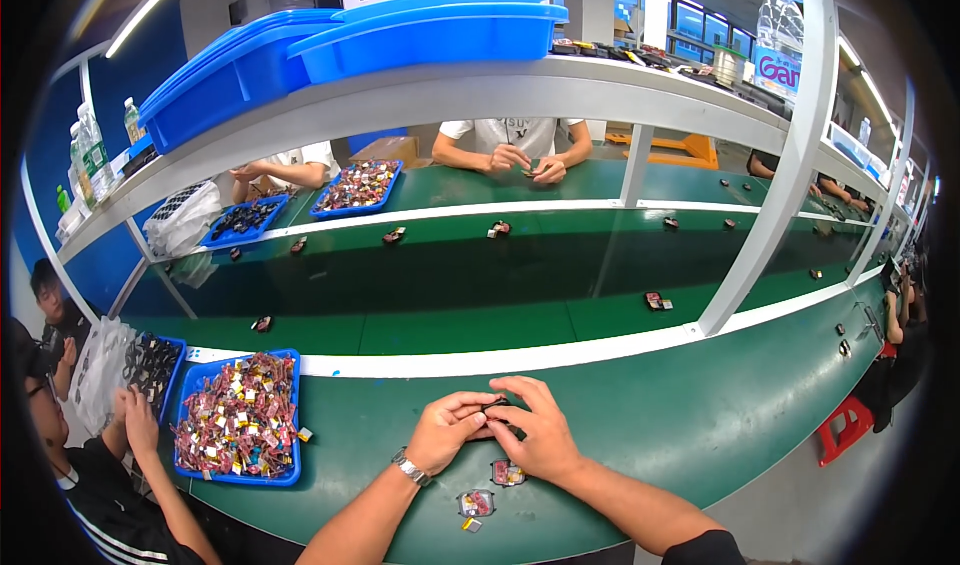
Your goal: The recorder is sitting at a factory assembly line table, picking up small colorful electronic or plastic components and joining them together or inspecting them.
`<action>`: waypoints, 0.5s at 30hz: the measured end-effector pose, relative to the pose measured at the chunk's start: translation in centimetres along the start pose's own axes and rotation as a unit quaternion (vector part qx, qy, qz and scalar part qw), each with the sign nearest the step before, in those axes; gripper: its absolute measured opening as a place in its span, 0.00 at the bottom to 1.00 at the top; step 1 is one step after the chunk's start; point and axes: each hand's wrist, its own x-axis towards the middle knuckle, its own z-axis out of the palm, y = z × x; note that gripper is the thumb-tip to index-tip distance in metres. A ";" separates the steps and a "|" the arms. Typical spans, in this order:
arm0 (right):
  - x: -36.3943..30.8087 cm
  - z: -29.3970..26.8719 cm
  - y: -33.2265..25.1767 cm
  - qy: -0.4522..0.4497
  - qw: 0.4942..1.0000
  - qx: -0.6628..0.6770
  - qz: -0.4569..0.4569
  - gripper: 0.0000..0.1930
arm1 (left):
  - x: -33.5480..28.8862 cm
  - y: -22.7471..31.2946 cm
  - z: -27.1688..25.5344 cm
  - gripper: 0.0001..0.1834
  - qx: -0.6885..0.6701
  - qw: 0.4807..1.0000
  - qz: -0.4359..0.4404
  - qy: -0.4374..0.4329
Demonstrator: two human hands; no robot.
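Both my hands meet over the green bench, fingers closed around a small black casing that they mostly cover. My left hand, with a metal watch on its wrist, pinches it from the left. From the other side, my right hand grips it with thumb and fingertips. Just below my hands lies a watch-shaped casing with red and silver parts inside. A second such casing sits nearer to me, touching or almost touching a small silver and yellow battery.
Left of my hands stands a blue tray heaped with small red, silver and yellow electronic parts. Beyond the white rail runs a green conveyor belt carrying scattered pieces. Overhead, a white shelf holds blue bins. Co-workers sit left, right and opposite.
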 end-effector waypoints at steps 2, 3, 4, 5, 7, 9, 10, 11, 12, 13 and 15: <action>0.3 -0.3 -0.1 -0.003 1.000 -0.002 -0.010 0.12 | 0.0 -0.1 0.0 0.15 0.001 1.000 0.000 0.003; 0.4 -0.4 -0.2 -0.008 1.000 -0.005 -0.023 0.12 | -0.1 -0.2 0.1 0.15 0.002 1.000 0.001 0.007; 0.5 -0.5 -0.3 -0.013 0.999 -0.008 -0.036 0.12 | 0.0 -0.3 -0.2 0.15 0.002 1.000 0.001 0.007; 0.6 -0.6 -0.4 -0.013 0.999 -0.008 -0.037 0.12 | 0.0 -0.4 -0.7 0.15 -0.017 1.000 0.012 -0.005; 0.8 -0.7 -0.8 -0.010 0.999 -0.022 -0.043 0.13 | 0.1 -0.3 -1.0 0.15 -0.036 0.999 0.022 -0.020; 0.2 -0.3 -0.2 0.002 0.999 -0.021 -0.026 0.13 | 0.2 -0.1 -0.9 0.16 -0.042 0.998 0.017 -0.039; 0.0 -0.1 0.0 0.013 1.000 -0.017 -0.009 0.12 | 0.1 -0.1 -0.8 0.16 -0.042 0.998 0.016 -0.039; 0.0 -0.1 0.1 0.014 1.000 -0.017 -0.008 0.12 | 0.0 0.0 -0.6 0.17 -0.043 0.998 0.016 -0.039; -0.1 -0.1 0.1 0.016 1.000 -0.015 -0.008 0.12 | 0.0 0.0 -0.5 0.17 -0.043 0.998 0.016 -0.038; 0.0 -0.1 0.2 0.017 1.000 -0.013 -0.009 0.11 | 0.0 0.0 -0.5 0.17 -0.043 0.998 0.016 -0.037; 0.1 -0.2 0.0 0.017 1.000 -0.013 -0.008 0.11 | 0.0 0.0 -0.5 0.18 -0.059 0.997 0.004 -0.048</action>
